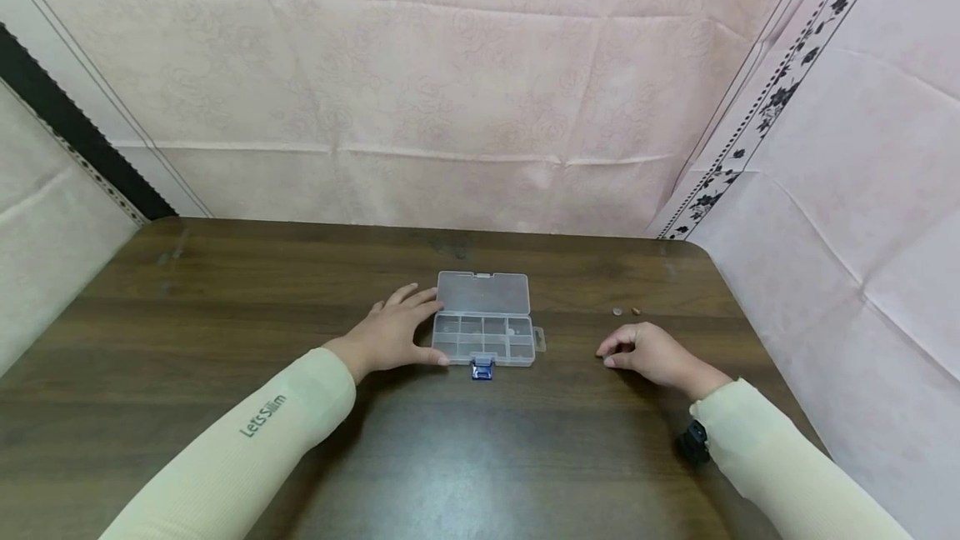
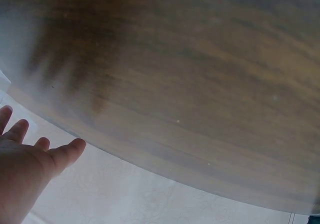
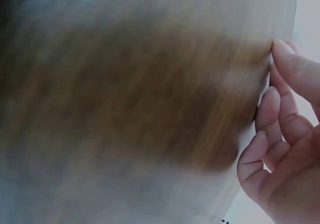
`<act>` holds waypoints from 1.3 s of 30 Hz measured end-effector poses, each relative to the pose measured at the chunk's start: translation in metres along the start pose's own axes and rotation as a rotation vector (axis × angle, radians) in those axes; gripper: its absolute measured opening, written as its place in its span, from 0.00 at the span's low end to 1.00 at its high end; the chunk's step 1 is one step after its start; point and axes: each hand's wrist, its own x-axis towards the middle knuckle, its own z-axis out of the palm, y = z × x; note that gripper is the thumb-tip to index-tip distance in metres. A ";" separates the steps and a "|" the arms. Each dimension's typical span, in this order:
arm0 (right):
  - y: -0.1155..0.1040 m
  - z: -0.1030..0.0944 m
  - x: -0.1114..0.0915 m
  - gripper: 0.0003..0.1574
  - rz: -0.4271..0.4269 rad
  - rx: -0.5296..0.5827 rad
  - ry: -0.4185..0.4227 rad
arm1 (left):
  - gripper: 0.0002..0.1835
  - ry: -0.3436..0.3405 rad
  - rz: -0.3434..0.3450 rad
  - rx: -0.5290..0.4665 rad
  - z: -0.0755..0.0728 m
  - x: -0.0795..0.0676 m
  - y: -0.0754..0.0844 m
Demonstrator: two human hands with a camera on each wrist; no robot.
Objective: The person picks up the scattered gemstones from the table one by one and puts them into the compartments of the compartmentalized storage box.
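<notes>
A clear plastic compartment box lies on the table, its lid folded back flat behind it. A small whitish piece sits in one of its compartments. My left hand rests at the box's left side, fingers spread and fairly straight, thumb by the front corner. To the right of the box, my right hand is low over the table, thumb and forefinger tips together. A tiny dark thing seems to be pinched there, too small to identify. Beyond that hand lie a small grey piece and a small brown piece.
A blue clasp sticks out at the box's front, and a clear tab at its right end. The brown wooden table ends at a pale patterned cloth behind and on both sides.
</notes>
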 end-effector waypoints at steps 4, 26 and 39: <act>-0.002 -0.001 0.001 0.07 0.005 -0.025 -0.004 | 0.50 0.000 0.000 0.007 0.000 0.001 0.000; -0.040 -0.001 0.000 0.04 -0.257 -0.180 0.341 | 0.50 0.002 0.005 0.013 0.001 0.000 0.000; -0.058 0.011 0.008 0.09 -0.442 -0.248 0.524 | 0.50 0.007 0.006 0.008 0.001 -0.001 -0.001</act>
